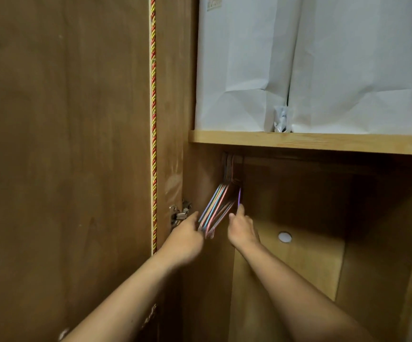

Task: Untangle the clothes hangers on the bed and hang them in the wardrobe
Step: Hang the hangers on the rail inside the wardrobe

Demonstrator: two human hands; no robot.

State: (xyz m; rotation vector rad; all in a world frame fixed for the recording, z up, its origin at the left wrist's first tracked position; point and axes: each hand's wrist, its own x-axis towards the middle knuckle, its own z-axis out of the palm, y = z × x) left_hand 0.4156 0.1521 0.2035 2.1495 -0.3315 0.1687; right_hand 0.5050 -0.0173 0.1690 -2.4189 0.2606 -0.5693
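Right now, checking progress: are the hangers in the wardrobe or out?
In: the hangers hang under the wooden shelf, inside the wardrobe.

Two bare forearms, no sleeves, left hand [187,236] and right hand [242,229] ringless.

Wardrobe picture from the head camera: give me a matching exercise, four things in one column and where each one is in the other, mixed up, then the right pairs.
Things:
1. white paper bags
2. hangers
3. twisted cord
4. round white disc

Places:
A. down the door edge
B. on the shelf
C. under the shelf, between both hands
D. on the panel right of the right hand

Pairs: 1-B, 2-C, 3-A, 4-D
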